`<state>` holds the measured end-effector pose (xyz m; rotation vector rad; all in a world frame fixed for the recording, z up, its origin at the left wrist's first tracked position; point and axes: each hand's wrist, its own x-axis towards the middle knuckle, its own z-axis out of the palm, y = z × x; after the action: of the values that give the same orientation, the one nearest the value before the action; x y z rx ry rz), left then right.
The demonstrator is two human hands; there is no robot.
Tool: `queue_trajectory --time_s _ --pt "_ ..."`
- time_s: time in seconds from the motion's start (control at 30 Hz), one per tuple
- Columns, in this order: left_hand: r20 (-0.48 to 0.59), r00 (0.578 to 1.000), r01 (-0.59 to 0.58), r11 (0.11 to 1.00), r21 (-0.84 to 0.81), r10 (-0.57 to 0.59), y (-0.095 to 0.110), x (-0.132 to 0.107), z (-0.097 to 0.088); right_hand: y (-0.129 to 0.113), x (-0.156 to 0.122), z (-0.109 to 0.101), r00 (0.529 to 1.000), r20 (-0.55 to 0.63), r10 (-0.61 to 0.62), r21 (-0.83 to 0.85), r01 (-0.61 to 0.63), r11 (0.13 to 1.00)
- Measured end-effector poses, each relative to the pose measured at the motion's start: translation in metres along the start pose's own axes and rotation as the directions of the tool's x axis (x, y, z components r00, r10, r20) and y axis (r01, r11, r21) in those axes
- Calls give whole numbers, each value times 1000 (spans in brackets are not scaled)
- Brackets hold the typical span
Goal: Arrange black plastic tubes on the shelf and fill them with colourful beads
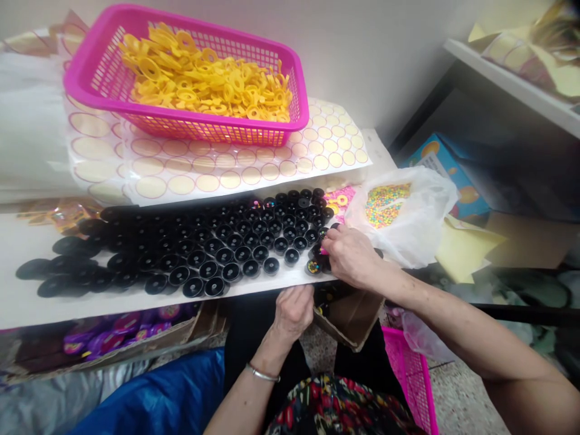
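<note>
Many small round black cups stand packed in rows along the white table. My right hand is at the right end of the rows, its fingers pinched on a small pink piece that is mostly hidden. Close by its fingertips, one black cup holds tiny coloured beads. At the table's front edge is my left hand, fingers curled; whatever they hold, if anything, is hidden. A white plastic bag with many coloured beads lies just beyond my right hand.
Behind the cups, a pink basket of yellow ring-shaped pieces rests on sheets of round stickers. Below the table are an open cardboard box, purple packages and another pink basket. A blue box stands right.
</note>
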<state>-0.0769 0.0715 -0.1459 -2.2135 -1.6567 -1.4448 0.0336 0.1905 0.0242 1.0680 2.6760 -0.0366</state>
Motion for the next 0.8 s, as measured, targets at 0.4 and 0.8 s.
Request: queue_trajectory --time_s 0.4,0.8 --pt "29 999 21 1000 9 -21 0 -3 2 -2 0 -11 999 1 -47 -53 47 998" --pt "-51 999 -20 1000 -11 19 -4 0 1 107 1 18 892 -86 443 566 -323 759"
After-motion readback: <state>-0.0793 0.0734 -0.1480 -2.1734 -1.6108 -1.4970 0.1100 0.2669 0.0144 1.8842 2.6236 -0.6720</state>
